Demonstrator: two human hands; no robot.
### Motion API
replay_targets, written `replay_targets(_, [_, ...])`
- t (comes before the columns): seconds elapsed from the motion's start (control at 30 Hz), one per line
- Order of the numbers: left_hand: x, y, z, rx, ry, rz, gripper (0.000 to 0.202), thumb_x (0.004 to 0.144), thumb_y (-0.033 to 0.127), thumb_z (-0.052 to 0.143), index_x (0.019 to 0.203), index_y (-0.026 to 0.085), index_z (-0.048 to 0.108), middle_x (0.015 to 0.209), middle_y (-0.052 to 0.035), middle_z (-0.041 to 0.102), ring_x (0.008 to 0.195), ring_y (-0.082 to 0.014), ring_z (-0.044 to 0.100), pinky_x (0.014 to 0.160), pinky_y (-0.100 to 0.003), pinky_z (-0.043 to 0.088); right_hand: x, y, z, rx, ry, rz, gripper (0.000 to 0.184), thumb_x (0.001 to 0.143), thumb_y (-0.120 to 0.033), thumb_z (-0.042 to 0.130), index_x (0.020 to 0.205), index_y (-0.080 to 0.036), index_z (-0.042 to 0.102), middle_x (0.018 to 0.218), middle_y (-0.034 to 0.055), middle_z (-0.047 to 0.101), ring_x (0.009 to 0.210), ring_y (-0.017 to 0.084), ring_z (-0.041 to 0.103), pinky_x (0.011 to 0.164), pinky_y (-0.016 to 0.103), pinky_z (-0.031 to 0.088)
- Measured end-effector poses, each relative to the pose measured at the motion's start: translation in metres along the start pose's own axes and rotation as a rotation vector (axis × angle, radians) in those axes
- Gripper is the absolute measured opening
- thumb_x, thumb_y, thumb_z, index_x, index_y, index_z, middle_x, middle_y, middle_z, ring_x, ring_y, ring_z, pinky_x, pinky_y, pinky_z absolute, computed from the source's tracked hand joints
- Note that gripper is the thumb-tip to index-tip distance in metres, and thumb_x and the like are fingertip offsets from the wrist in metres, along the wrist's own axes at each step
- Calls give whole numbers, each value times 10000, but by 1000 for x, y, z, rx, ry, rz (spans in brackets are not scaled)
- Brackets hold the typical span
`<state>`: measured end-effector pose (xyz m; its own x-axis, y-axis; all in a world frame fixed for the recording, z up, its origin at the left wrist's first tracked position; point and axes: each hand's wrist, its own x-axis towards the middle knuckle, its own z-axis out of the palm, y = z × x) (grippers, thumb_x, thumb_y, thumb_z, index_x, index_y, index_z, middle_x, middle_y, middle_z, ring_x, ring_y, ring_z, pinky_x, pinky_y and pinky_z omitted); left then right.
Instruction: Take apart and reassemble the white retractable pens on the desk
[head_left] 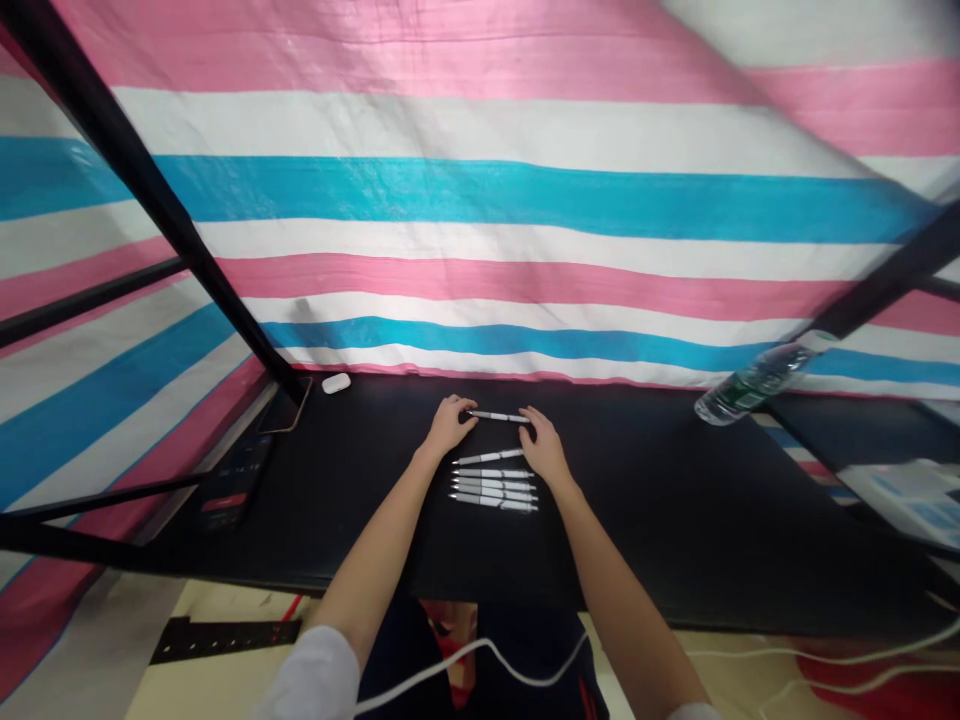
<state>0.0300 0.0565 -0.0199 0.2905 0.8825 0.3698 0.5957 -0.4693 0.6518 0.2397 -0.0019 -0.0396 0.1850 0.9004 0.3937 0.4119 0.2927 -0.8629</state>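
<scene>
A white and grey pen (498, 416) lies level between my two hands, above a row of like pens on the black table. My left hand (451, 424) pinches its left end between thumb and fingers. At its right end, my right hand (541, 440) closes thumb and fingers on the pen. Just below, a single pen (489, 457) lies slightly tilted, its right end close to my right hand. Nearer to me, several more pens (493, 487) lie side by side, their tips pointing left.
The black table (652, 500) meets a striped sheet (525, 290) at the back. A plastic bottle (757, 383) stands at the right. A white case (336, 383) and a phone (286, 405) lie at the left, near a black frame post (225, 285). A white cable (480, 655) crosses my lap.
</scene>
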Motion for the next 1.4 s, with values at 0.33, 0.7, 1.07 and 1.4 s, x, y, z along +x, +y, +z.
replay_targets(0.33, [-23,2,-15,-232,108,-96,265,757,251,647,1009,170,638,984,-67,607,871,-168,603,788,-296,496,3,-25,-19,-214,9,-145,209,811,-248,526,955,-207,672,1052,109,616,1005,254,555,888,425,466])
replay_targets(0.7, [-33,33,-41,-196,-324,-21,280,798,412,612,795,159,731,712,-34,671,649,-142,561,625,-248,409,-3,-44,-26,-198,-559,-248,106,809,-296,639,875,-236,696,906,60,624,941,223,541,892,403,428])
replay_targets(1.07, [-32,31,-41,-77,-350,98,128,744,259,666,834,193,730,765,-37,633,741,-167,553,694,-269,427,-2,-40,-22,-215,-468,-197,69,802,-257,577,780,-208,621,800,47,593,808,201,544,759,345,449])
replay_targets(1.4, [-30,26,-31,-494,-120,-120,244,784,366,653,893,148,674,773,-27,645,657,-122,555,644,-251,434,3,-46,-22,204,-304,166,248,745,-449,652,765,-202,641,735,9,628,651,153,560,631,290,445])
